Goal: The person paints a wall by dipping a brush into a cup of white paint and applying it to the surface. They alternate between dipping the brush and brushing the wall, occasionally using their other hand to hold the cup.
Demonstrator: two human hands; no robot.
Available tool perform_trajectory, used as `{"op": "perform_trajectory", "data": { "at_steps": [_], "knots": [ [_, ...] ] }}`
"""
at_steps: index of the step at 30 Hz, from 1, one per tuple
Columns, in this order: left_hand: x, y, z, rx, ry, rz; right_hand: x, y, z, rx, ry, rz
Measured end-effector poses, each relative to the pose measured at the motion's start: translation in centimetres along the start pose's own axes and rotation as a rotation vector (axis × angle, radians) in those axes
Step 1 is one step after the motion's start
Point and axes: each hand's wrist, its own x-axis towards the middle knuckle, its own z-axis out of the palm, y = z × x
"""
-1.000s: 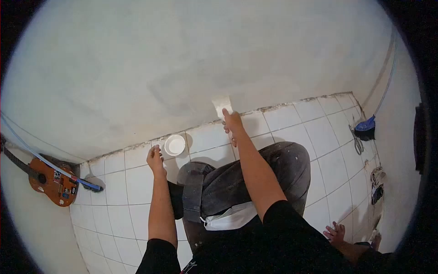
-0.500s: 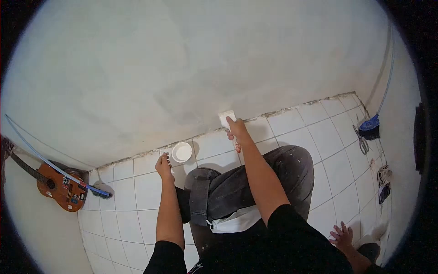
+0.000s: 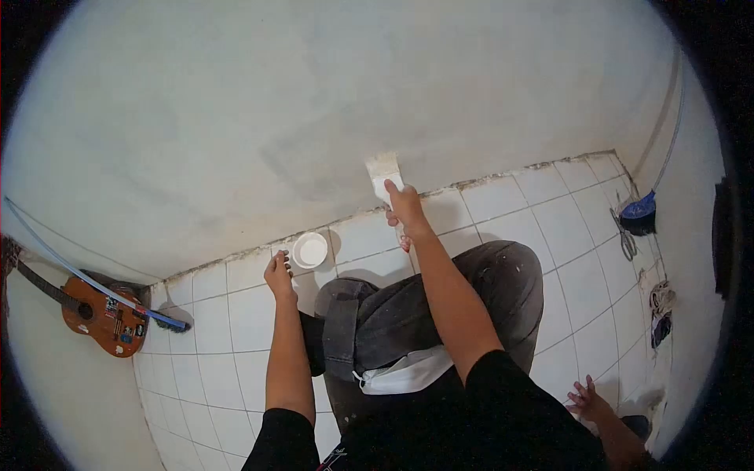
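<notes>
In my right hand [image 3: 405, 208] is a flat paintbrush [image 3: 384, 174] with a white ferrule and pale bristles. The bristles lie against the lower part of the wall [image 3: 330, 118], just above the floor edge, and my fingers cover most of the handle. A small round white tub [image 3: 309, 250] with white inside stands on the tiles, close by the wall base. Just left of it is my left hand [image 3: 280, 275], its fingers curled in and nothing visible in them. A narrow gap seems to lie between the fingers and the tub.
A guitar [image 3: 106, 318] leans in the left corner behind a blue-handled broom [image 3: 169, 322]. On the right are another blue broom [image 3: 638, 212], scissors [image 3: 627, 243] and a crumpled cloth [image 3: 661, 302]. Another person's hand [image 3: 591, 400] shows at lower right. A white face mask [image 3: 404, 373] lies on my lap.
My right hand has moved slightly up and left with the paintbrush, and more of its bristles show against the wall. My left hand stays beside the tub; the view has shifted a little.
</notes>
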Motion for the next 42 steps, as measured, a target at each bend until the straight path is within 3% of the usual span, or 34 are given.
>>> {"op": "perform_trajectory", "data": {
  "at_steps": [4, 6, 9, 11, 16, 18, 21, 29, 35, 37, 42],
  "knots": [
    [-0.1, 0.0, -0.4, -0.005, -0.006, 0.006, 3.0, 2.7, -0.3, -0.117, 0.065, -0.011],
    [-0.1, -0.2, -0.3, -0.023, 0.013, 0.022, 5.0, 5.0, -1.5, -0.144, -0.01, 0.095],
    [0.1, -0.3, 0.0, 0.016, 0.013, 0.02, 0.8, 2.0, -2.9, -0.154, -0.089, 0.188],
    [-0.2, 0.0, 0.2, 0.008, 0.022, 0.024, 4.2, 5.9, -4.5, -0.148, -0.101, 0.197],
    [-0.1, 0.0, 0.4, -0.014, 0.03, 0.011, 3.6, 4.0, -4.5, -0.167, -0.054, 0.213],
    [-0.2, 0.0, 0.1, -0.027, 0.024, 0.014, 3.0, 2.9, -3.5, -0.171, 0.074, 0.081],
    [-0.4, 0.1, -0.1, -0.045, 0.023, 0.03, 2.1, 1.6, -2.5, -0.082, 0.11, 0.025],
    [-0.3, 0.1, 0.0, -0.069, 0.044, 0.005, -1.7, -1.9, -1.3, 0.168, -0.126, -0.138],
    [0.0, -0.2, -0.2, -0.041, -0.001, -0.009, 1.1, 0.5, -0.2, -0.03, -0.064, -0.079],
    [0.3, -0.6, -0.5, -0.052, -0.007, -0.003, 1.2, 1.0, 0.1, -0.19, 0.083, -0.021],
    [0.1, -0.1, 0.1, -0.017, 0.004, -0.009, 3.6, 4.1, -1.9, -0.247, -0.003, 0.077]
  ]
}}
